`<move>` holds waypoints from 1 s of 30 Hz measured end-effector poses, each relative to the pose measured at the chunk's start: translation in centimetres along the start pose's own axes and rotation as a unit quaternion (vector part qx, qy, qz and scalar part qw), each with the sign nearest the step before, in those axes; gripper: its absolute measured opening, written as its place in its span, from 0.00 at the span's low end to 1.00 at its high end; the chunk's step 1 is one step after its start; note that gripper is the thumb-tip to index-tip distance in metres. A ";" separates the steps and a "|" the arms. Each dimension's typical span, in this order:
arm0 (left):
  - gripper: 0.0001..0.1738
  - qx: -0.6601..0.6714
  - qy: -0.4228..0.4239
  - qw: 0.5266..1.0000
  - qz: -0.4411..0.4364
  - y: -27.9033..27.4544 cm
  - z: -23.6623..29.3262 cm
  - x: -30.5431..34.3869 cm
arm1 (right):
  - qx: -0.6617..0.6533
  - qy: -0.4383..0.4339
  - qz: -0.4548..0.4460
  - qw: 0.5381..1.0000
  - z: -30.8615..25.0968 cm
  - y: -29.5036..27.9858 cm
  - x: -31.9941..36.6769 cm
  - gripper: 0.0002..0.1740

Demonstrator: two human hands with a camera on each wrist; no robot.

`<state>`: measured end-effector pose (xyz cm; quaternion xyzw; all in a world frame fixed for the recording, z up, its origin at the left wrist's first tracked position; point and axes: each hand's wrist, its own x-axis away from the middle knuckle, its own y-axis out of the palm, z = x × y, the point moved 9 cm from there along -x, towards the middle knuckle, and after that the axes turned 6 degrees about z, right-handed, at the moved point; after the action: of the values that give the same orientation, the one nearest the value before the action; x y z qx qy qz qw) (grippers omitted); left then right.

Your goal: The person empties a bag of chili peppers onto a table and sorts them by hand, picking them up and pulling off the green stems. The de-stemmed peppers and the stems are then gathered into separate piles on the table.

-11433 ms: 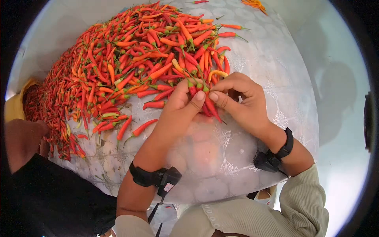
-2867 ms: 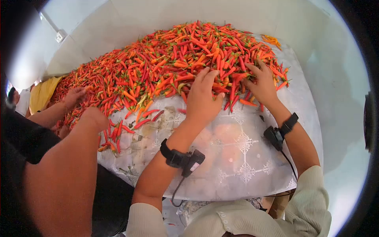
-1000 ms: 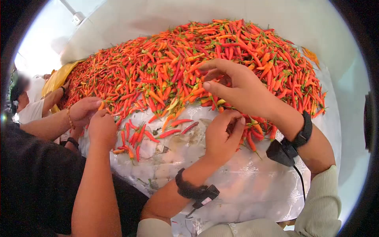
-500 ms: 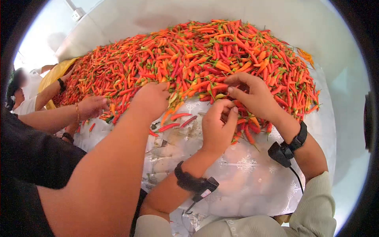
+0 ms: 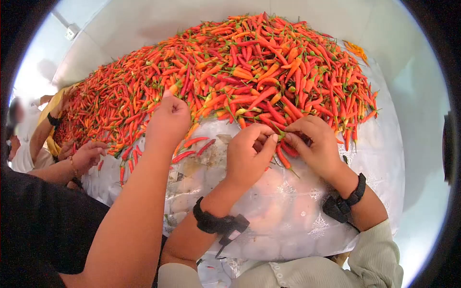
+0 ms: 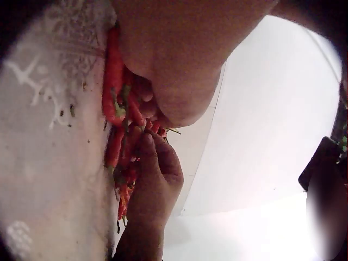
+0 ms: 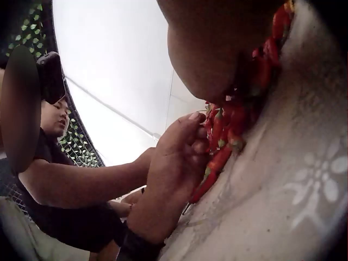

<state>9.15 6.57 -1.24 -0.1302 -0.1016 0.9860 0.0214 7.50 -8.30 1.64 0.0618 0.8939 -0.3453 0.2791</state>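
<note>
In the head view, both hands meet at the front edge of a large heap of red and orange chili peppers [image 5: 225, 72]. The left hand [image 5: 247, 153] has its fingers curled, with the thumb tip at a green pepper stem. Facing it, the right hand [image 5: 317, 144] pinches at the same stem with thumb and forefinger. A red chili pepper [image 5: 283, 157] slants down just below the fingertips, its thin stem toward the cloth. In the left wrist view, the right hand's fingertips reach in among red chili peppers [image 6: 114, 70]. The right wrist view shows the left hand curled beside several peppers.
A neighbour's arm [image 5: 129, 206] reaches into the heap close on the left. Another person sits farther left by a yellow sack [image 5: 55, 103]. Loose peppers [image 5: 189, 149] lie on the pale patterned cloth [image 5: 297, 211]. Orange peppers [image 5: 355, 49] lie apart at the back right.
The right hand has come down from over the heap to the left hand, and their fingertips now meet at a stem. The neighbour's near hand has moved to the heap.
</note>
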 end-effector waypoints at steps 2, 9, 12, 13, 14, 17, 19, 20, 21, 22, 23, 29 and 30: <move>0.04 0.004 -0.014 1.000 -0.006 0.1 -0.6 0.1 | 0.013 -0.024 -0.002 1.000 -0.6 -0.1 -0.1 0.08; 0.05 -0.020 0.034 0.999 0.005 -0.1 -0.4 0.0 | -0.006 -0.031 0.037 0.999 -0.5 -0.5 0.1 0.09; 0.07 -0.059 0.095 0.994 0.020 0.0 1.0 -0.1 | -0.031 -0.052 0.064 0.996 -0.7 -1.0 0.3 0.10; 0.07 -0.062 0.083 0.995 0.001 0.0 0.9 0.0 | -0.030 -0.044 0.054 0.997 -0.8 -1.1 0.3 0.09; 0.08 -0.067 0.071 0.995 -0.017 0.1 0.8 0.2 | -0.031 -0.037 0.044 0.998 -1.0 -1.2 0.3 0.09; 0.09 -0.101 0.135 0.986 -0.013 -0.3 2.6 -0.1 | -0.022 -0.036 0.052 0.998 -1.0 -1.3 0.3 0.09; 0.09 -0.138 0.116 0.979 0.090 -2.9 2.5 -1.1 | -0.010 -0.046 0.073 0.996 -1.1 -1.2 0.2 0.09; 0.10 -0.158 0.108 0.972 0.140 -4.3 2.4 -1.7 | 0.001 -0.051 0.085 0.995 -1.1 -1.4 0.1 0.09; 0.10 -0.149 0.084 0.968 0.182 -5.8 1.4 -2.4 | 0.014 -0.056 0.099 0.993 -1.3 -1.7 0.0 0.10; 0.11 -0.138 0.061 0.963 0.223 -7.4 0.0 -3.1 | 0.000 -0.019 0.091 0.996 -0.9 -1.7 0.0 0.10; 0.11 -0.142 0.064 0.959 0.237 -8.2 -0.9 -3.8 | -0.002 -0.019 0.088 0.996 -0.9 -1.5 0.1 0.10; 0.11 -0.197 0.097 0.947 0.233 -8.8 -0.4 -6.6 | -0.012 -0.027 0.076 0.997 -0.2 -1.0 0.1 0.09; 0.11 -0.202 0.097 0.947 0.229 -8.6 -0.4 -6.7 | -0.011 -0.020 0.071 0.997 -0.2 -0.9 0.1 0.09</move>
<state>15.88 14.59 1.84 -0.2461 -0.2636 0.9060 -0.2217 7.03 -8.92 2.21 0.1147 0.8853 -0.3161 0.3213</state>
